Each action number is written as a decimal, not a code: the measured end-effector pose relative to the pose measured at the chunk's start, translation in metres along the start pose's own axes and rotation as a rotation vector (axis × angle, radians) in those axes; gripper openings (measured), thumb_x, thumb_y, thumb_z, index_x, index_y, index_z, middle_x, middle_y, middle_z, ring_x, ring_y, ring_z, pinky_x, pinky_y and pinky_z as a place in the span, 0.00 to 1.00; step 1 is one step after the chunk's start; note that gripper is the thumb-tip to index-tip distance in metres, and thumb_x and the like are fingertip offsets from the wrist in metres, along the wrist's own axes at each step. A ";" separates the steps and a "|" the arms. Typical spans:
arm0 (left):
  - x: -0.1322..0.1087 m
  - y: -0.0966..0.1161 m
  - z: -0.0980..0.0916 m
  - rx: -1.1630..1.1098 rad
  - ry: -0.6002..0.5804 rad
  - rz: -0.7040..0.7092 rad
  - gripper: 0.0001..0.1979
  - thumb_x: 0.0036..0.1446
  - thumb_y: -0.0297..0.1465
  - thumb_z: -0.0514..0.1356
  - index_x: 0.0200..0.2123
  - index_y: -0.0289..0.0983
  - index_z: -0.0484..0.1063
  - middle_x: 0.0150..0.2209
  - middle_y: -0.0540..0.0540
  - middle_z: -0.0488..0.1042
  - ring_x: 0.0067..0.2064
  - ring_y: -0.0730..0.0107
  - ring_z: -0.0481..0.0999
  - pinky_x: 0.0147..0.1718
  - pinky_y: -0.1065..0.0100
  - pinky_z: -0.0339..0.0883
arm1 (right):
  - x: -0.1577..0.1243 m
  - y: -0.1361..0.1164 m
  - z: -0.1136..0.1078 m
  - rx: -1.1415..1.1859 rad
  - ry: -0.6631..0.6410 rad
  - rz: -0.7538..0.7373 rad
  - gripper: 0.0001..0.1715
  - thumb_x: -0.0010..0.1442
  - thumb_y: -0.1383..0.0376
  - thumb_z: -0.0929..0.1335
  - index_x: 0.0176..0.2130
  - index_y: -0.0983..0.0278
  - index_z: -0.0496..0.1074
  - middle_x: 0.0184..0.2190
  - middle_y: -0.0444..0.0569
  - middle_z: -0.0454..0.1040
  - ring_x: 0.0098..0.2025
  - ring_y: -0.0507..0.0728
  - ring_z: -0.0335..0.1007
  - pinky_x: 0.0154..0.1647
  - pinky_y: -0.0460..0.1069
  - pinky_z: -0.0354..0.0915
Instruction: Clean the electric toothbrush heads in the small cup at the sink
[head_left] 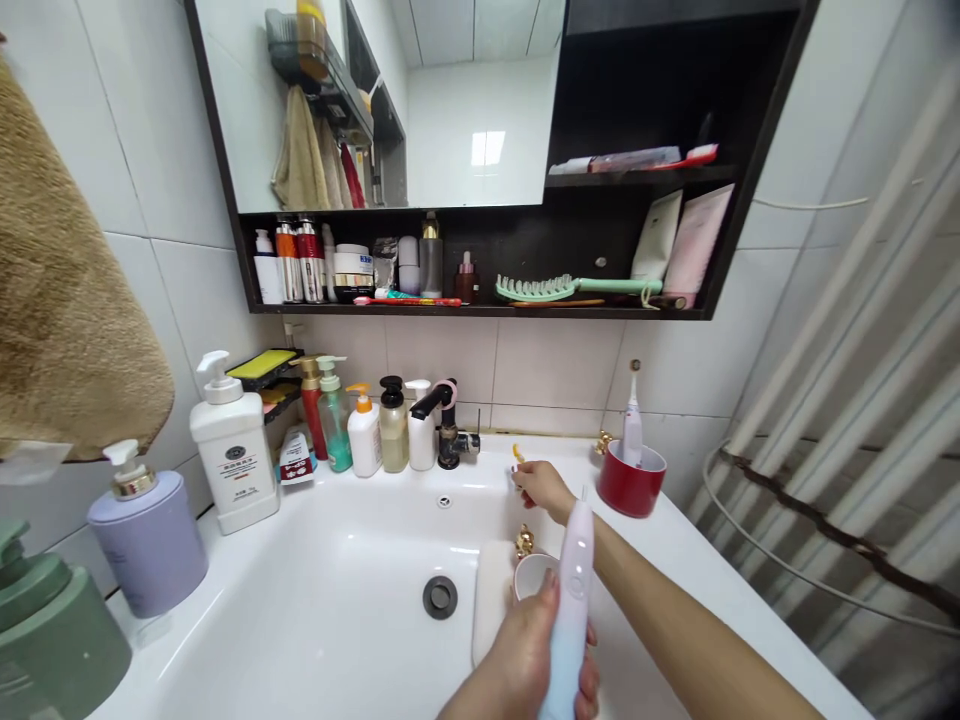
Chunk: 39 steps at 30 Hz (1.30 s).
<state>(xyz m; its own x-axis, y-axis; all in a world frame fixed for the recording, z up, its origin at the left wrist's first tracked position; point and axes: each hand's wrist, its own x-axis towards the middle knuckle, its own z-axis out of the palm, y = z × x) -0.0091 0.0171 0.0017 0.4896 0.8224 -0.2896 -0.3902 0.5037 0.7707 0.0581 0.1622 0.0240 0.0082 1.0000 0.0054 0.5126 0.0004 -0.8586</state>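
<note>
My left hand is wrapped around the handle of an electric toothbrush, pink at the top and pale blue below. It stands nearly upright, with a bare thin shaft and no brush head on top. My right hand reaches across to the back right ledge of the sink, its fingers pinched together. A small yellow piece shows right by its fingertips; whether it is gripped cannot be made out. Behind my left hand, a white cup is partly hidden, with a gold ornament beside its rim.
The white sink has a black drain and a black faucet. A red cup holding another electric toothbrush stands on the right ledge. Several pump bottles line the left and back. Above hangs a dark mirror cabinet.
</note>
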 end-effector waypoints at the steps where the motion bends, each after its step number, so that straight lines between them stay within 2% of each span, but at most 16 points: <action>1: -0.002 0.000 0.001 0.024 -0.007 -0.005 0.28 0.39 0.53 0.36 0.21 0.34 0.59 0.09 0.52 0.58 0.09 0.80 0.55 0.10 0.75 0.44 | -0.012 0.002 -0.014 0.056 -0.004 -0.008 0.10 0.45 0.62 0.61 0.23 0.67 0.63 0.18 0.45 0.66 0.18 0.49 0.61 0.20 0.46 0.60; 3: -0.005 -0.002 0.004 0.080 -0.015 -0.020 0.28 0.39 0.53 0.36 0.21 0.34 0.59 0.09 0.52 0.58 0.09 0.80 0.55 0.10 0.75 0.45 | -0.039 0.008 -0.043 0.181 0.020 -0.032 0.10 0.47 0.60 0.60 0.25 0.65 0.61 0.22 0.44 0.67 0.19 0.47 0.62 0.20 0.44 0.60; 6: -0.008 -0.008 0.007 0.156 -0.016 -0.048 0.28 0.39 0.53 0.36 0.21 0.35 0.58 0.09 0.53 0.58 0.09 0.79 0.56 0.09 0.76 0.45 | -0.076 0.015 -0.074 0.620 0.020 -0.016 0.10 0.44 0.60 0.63 0.24 0.64 0.60 0.22 0.43 0.67 0.19 0.46 0.62 0.19 0.42 0.59; 8: -0.009 -0.012 0.008 0.195 -0.014 -0.064 0.28 0.39 0.53 0.35 0.21 0.35 0.58 0.09 0.53 0.57 0.09 0.80 0.55 0.09 0.76 0.45 | -0.093 0.018 -0.083 0.864 0.009 0.000 0.10 0.41 0.61 0.65 0.23 0.64 0.61 0.18 0.42 0.66 0.18 0.46 0.62 0.18 0.42 0.59; 11: -0.009 -0.016 0.008 0.234 -0.011 -0.071 0.27 0.40 0.53 0.36 0.21 0.35 0.58 0.09 0.53 0.57 0.09 0.80 0.55 0.09 0.76 0.45 | -0.104 0.016 -0.083 0.975 -0.013 0.013 0.10 0.41 0.62 0.66 0.22 0.64 0.61 0.17 0.41 0.66 0.19 0.47 0.63 0.18 0.41 0.59; 23: -0.007 -0.015 0.009 0.196 -0.023 -0.107 0.27 0.41 0.52 0.35 0.22 0.36 0.58 0.08 0.54 0.56 0.09 0.80 0.54 0.10 0.76 0.46 | -0.107 0.014 -0.073 0.987 -0.051 0.030 0.09 0.42 0.62 0.65 0.22 0.65 0.60 0.19 0.42 0.67 0.22 0.46 0.62 0.21 0.41 0.58; 31: -0.007 -0.015 0.007 0.124 -0.066 -0.098 0.28 0.40 0.53 0.34 0.24 0.36 0.58 0.09 0.55 0.56 0.10 0.80 0.54 0.11 0.76 0.46 | -0.111 0.012 -0.065 0.937 -0.133 -0.016 0.10 0.43 0.61 0.64 0.22 0.65 0.59 0.19 0.42 0.66 0.22 0.48 0.62 0.23 0.43 0.58; 35: -0.006 -0.019 0.007 0.138 -0.078 -0.014 0.28 0.39 0.53 0.34 0.24 0.36 0.58 0.10 0.55 0.56 0.10 0.81 0.54 0.10 0.76 0.45 | -0.113 0.009 -0.066 0.874 -0.155 -0.049 0.11 0.44 0.59 0.63 0.22 0.66 0.60 0.20 0.43 0.66 0.23 0.48 0.63 0.24 0.44 0.58; 39: -0.004 -0.024 0.008 0.209 0.023 0.096 0.29 0.38 0.54 0.35 0.24 0.35 0.57 0.10 0.55 0.57 0.09 0.80 0.54 0.09 0.76 0.45 | -0.113 0.007 -0.062 0.761 -0.089 -0.065 0.13 0.44 0.58 0.62 0.21 0.66 0.61 0.19 0.44 0.66 0.22 0.48 0.62 0.23 0.44 0.58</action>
<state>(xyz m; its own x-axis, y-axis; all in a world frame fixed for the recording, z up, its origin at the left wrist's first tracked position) 0.0045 -0.0004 -0.0105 0.4388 0.8712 -0.2203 -0.2630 0.3589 0.8956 0.1142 0.0491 0.0489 -0.0871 0.9947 0.0539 -0.2228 0.0333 -0.9743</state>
